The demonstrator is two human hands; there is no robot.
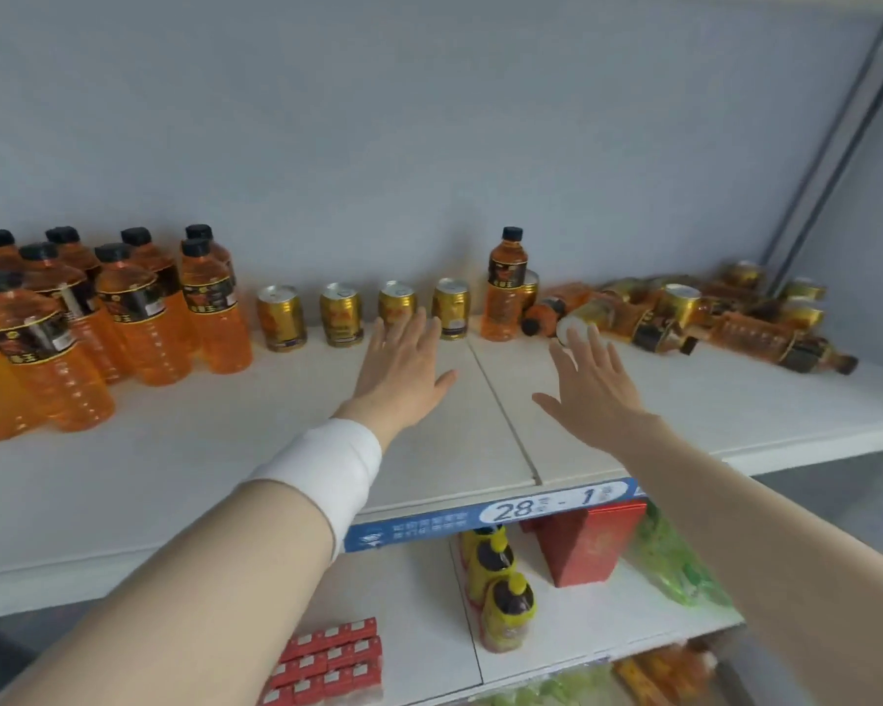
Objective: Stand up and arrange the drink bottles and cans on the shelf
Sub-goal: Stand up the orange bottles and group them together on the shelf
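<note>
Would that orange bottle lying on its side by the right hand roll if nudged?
Probably: the lying bottle looks round and rests on a smooth shelf, though the upright bottle beside it may stop it. It looks full, so likely fairly heavy.

You face a white shelf (200, 476) set against a pale grey-blue back panel (378, 119), plain and evenly lit — no hard shadows. A seam (500, 410) runs from the back to the front edge, splitting the board in two. At the right end a grey upright post (837, 145) slants across your view. A blue price strip (429, 529) is fixed along the front edge. Beneath it sits a lower shelf (409, 598) — also white.
</note>
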